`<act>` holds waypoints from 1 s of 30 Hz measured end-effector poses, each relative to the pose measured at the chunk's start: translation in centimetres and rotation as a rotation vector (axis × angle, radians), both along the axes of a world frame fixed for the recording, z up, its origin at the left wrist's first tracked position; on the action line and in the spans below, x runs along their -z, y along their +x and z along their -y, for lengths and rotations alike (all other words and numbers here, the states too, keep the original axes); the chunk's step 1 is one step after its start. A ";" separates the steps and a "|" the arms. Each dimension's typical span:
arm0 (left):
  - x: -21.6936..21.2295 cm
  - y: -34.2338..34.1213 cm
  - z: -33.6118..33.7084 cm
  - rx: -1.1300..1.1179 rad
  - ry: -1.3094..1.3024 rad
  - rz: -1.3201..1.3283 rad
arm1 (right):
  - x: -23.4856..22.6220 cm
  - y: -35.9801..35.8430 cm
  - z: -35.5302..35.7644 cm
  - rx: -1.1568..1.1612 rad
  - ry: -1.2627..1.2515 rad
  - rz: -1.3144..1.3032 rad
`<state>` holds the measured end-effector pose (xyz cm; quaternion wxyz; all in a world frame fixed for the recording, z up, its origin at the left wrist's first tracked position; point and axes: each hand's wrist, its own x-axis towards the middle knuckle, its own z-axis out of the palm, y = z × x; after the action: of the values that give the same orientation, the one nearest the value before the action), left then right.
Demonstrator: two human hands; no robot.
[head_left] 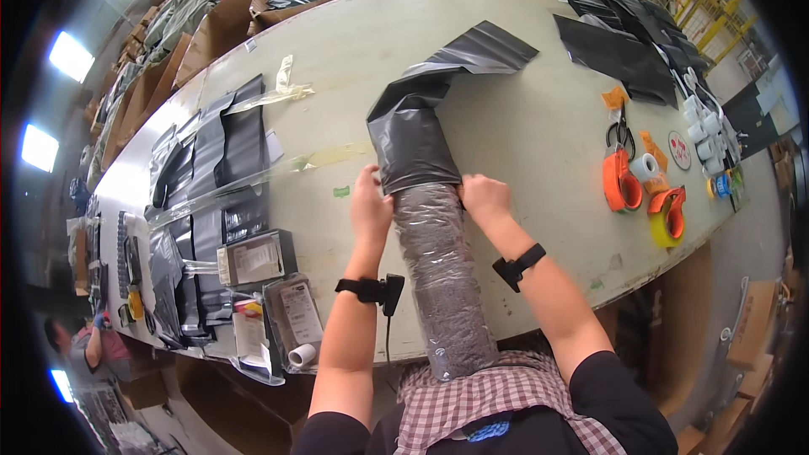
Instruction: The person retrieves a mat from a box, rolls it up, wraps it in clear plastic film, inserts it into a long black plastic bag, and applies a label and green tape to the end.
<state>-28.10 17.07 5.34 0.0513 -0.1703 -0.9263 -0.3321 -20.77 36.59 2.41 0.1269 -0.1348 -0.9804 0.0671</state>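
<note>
Head view, far left: flat black sleeves lying on the pale table, with strips of clear tape across them. Nearer, open boxes with papers inside. Next, reaching up almost straight from the lower edge, forearm banded by a black strap: left hand, fingers curled inward, pinching the black bag at the left of its mouth. In the middle, film-wrapped roll, running from the checked apron up into the bag, its creased tail bending rightward. Then, slanting up and inward, strapped likewise: right hand, knuckles folded, pinching the mouth's right side, fingertips partly hidden. Farther right, scissors and orange tape dispensers.
</note>
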 end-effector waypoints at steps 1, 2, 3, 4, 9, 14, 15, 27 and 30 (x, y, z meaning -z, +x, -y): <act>0.9 -0.4 0.9 -0.065 0.043 0.198 | 0.2 0.1 0.3 -0.050 -0.025 0.057; 3.4 -1.2 2.6 -0.085 0.174 0.300 | -0.3 0.0 1.1 -0.070 -0.042 0.023; 3.7 -1.1 2.8 -0.077 0.171 0.304 | -0.6 0.2 0.9 -0.061 -0.044 0.026; 4.0 -0.8 3.1 -0.009 -0.025 0.145 | -1.0 0.5 0.8 -0.162 0.002 0.024; 0.8 3.8 4.8 0.217 -0.228 -0.086 | -2.4 4.5 0.2 -0.399 0.058 0.045; 4.4 4.4 4.0 0.154 -0.277 0.024 | -0.4 4.4 -0.7 -0.467 0.091 0.243; 4.8 4.2 4.0 0.151 -0.278 0.024 | 0.1 4.3 -0.6 -0.420 0.067 0.203; 10.8 3.6 1.6 0.056 -0.030 -0.271 | 3.0 2.8 0.2 -0.055 -0.632 0.059; 10.0 3.8 1.8 0.090 0.123 -0.097 | 4.1 2.7 -1.0 -0.119 -0.691 0.184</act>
<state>-24.28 15.32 -4.71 0.0916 -0.2243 -0.8919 -0.3819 -18.05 37.58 -1.74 -0.0189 -0.1178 -0.9133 0.3894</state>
